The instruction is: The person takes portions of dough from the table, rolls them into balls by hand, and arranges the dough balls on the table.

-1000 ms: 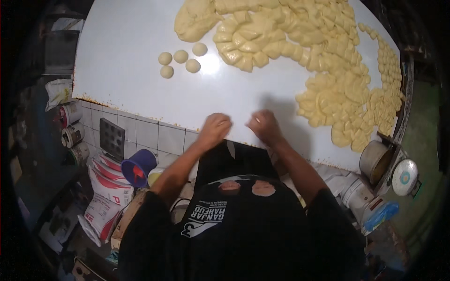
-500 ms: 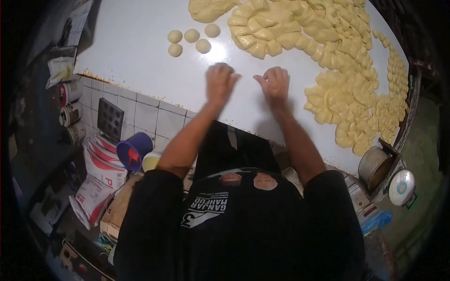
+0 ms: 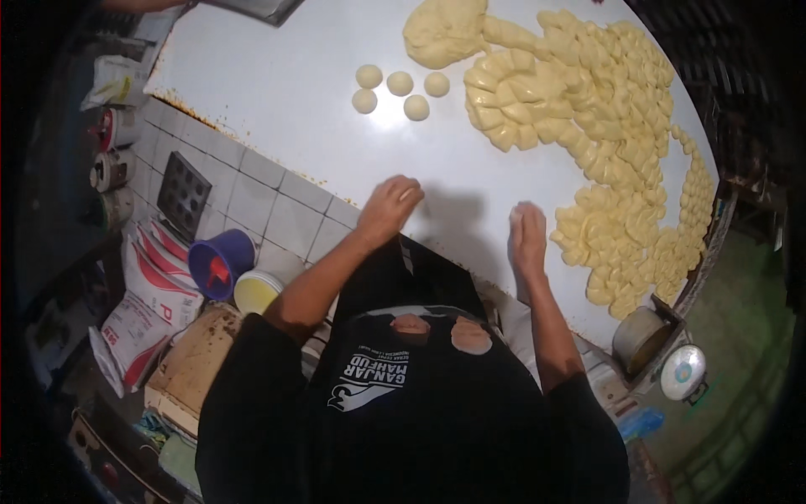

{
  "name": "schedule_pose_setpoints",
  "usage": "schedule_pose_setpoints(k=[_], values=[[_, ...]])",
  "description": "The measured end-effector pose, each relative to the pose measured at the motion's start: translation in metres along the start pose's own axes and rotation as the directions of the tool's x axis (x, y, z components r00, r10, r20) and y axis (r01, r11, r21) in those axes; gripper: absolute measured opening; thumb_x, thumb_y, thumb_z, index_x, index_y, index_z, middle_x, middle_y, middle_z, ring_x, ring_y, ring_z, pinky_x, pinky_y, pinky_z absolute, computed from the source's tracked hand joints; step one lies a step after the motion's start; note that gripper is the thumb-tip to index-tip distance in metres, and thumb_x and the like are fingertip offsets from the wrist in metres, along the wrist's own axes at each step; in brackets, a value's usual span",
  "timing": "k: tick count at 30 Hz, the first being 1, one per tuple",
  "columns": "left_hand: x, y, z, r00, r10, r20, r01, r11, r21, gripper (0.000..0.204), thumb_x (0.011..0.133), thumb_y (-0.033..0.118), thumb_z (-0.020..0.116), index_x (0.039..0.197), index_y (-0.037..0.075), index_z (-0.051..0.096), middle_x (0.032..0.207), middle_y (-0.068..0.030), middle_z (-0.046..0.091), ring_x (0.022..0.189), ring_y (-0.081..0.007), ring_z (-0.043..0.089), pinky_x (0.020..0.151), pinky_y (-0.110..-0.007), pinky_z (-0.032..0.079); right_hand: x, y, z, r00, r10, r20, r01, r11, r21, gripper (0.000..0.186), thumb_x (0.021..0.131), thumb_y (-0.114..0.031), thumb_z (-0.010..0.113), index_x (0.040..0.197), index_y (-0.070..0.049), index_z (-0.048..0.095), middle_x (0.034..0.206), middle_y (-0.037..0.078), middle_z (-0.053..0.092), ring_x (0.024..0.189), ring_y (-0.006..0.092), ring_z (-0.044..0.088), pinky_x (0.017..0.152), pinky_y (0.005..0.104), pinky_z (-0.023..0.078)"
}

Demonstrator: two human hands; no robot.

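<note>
My left hand (image 3: pixel 390 208) is above the front edge of the white table, its fingers curled in; whatever they may hold is hidden. Farther right, my right hand (image 3: pixel 528 235) is low over the tabletop, also with bent fingers pressed together and the palm out of sight. Beyond my hands sit several small round dough balls (image 3: pixel 400 83) in a loose group. To their right spreads a large mass of yellow dough pieces (image 3: pixel 579 92), pressed against one another. A smooth lump of dough (image 3: pixel 443 34) adjoins it at the far side. Neither hand touches the dough.
A dark metal tray (image 3: pixel 260 7) lies at the far left edge, near another person's arm (image 3: pixel 147 4). Left below the table are a dark mould pan (image 3: pixel 183 195), a purple bucket (image 3: pixel 222 265) and white-and-red sacks (image 3: pixel 138 311). A metal pot (image 3: pixel 640 336) stands at the right corner.
Both hands have drawn back toward me, and my thumbs no longer stick out. The view has shifted, so the dough appears farther right and lower. The metal tray and another person's arm have come into view.
</note>
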State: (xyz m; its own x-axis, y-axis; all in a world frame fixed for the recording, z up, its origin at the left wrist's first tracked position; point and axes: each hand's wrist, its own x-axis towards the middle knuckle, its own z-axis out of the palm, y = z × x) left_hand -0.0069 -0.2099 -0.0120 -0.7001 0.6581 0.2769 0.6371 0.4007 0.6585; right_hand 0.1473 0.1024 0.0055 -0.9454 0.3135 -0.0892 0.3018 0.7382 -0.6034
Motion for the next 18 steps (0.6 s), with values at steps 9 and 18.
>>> schedule_pose_setpoints(k=[9, 18], values=[[0.012, 0.020, 0.011, 0.963, 0.040, 0.266, -0.021, 0.997, -0.073, 0.018, 0.089, 0.011, 0.071, 0.106, 0.004, 0.071, 0.116, -0.0153, 0.068, 0.113, -0.0373, 0.066, 0.097, -0.049, 0.054, 0.177, -0.246, 0.068, 0.960, -0.278, 0.032, 0.254, 0.912, 0.323, 0.052, 0.092, -0.027, 0.084, 0.129, 0.001, 0.062, 0.125, 0.018, 0.067, 0.115, 0.0312, 0.064, 0.100, 0.0419, 0.050], [-0.071, 0.025, -0.078, 0.961, -0.278, 0.011, 0.278, 0.960, -0.041, 0.037, 0.091, 0.015, 0.076, 0.126, 0.006, 0.068, 0.129, -0.0180, 0.069, 0.124, -0.0396, 0.064, 0.103, -0.048, 0.055, 0.082, -0.095, 0.077, 0.780, -0.419, 0.464, 0.475, 0.880, -0.004, 0.032, 0.087, -0.029, 0.083, 0.104, -0.007, 0.068, 0.113, 0.017, 0.066, 0.103, 0.0380, 0.060, 0.088, 0.0499, 0.046]])
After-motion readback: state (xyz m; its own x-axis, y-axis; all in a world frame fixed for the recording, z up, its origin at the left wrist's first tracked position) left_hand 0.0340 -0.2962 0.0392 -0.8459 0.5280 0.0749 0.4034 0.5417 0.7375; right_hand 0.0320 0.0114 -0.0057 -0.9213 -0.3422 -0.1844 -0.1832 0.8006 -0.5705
